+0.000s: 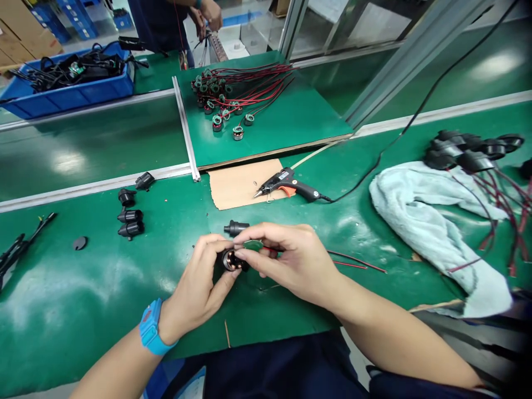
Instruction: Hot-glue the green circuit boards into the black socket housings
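1. Head view: at a green workbench [83,299], a person's left hand [203,282] closes its fingers around a small black round part [230,259]. A copper coil shows in the part's open face. The part is held just above the bench, at centre near the front edge.
2. The right hand [291,260] pinches a small green board [253,244] between thumb and forefinger, right against the round part. Thin red wires [357,263] trail from under this hand to the right.
3. A blue watch [150,327] sits on the left wrist.
4. Just beyond the hands lies a black plug [236,227]. Farther back, a glue gun [286,185] rests partly on a cardboard sheet [233,188].
5. To the left stand several black housings [129,213], with a flat black disc [80,243] nearby. To the right lies a pale towel [432,221], with black caps [469,149] on red leads at its far side.
6. At the back, wired coils [233,105] cover a raised green panel, a blue bin [70,91] holds cables, and another person's hand [210,14] works at the top edge.
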Available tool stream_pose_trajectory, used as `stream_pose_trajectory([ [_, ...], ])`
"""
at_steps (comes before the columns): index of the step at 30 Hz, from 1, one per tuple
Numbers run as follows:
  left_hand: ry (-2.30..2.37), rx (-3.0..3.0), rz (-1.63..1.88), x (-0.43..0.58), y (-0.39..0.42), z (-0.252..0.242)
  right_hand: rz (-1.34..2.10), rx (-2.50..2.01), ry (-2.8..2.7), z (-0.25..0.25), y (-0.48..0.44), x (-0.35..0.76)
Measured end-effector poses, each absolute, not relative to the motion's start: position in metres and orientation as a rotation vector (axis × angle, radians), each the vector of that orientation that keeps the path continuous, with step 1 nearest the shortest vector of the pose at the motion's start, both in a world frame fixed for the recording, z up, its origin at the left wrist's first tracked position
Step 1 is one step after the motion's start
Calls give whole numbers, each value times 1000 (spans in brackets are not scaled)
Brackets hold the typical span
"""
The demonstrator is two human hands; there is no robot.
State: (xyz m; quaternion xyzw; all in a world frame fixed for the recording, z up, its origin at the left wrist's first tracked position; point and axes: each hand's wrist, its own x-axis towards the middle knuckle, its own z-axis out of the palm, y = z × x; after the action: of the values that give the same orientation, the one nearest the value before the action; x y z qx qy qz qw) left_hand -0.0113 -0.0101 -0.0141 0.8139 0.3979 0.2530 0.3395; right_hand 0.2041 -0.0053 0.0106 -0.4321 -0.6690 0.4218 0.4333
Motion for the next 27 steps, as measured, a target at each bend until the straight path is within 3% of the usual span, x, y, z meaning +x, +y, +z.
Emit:
stream_pose_trajectory([
  [8,1055,2061,714,-16,-10,-12,1134,-1086,-1719,13,2,216],
  [13,1197,2113,1014,-27,7,-23,1169,-1093,-1793,0,11,211],
  [19,1472,2255,700,-36,35,-37,1043,-1201,-1940,-25,27,202],
  [27,1237,2283,893,-24,14,-32,1614,-1058,-1493,-17,24,196],
])
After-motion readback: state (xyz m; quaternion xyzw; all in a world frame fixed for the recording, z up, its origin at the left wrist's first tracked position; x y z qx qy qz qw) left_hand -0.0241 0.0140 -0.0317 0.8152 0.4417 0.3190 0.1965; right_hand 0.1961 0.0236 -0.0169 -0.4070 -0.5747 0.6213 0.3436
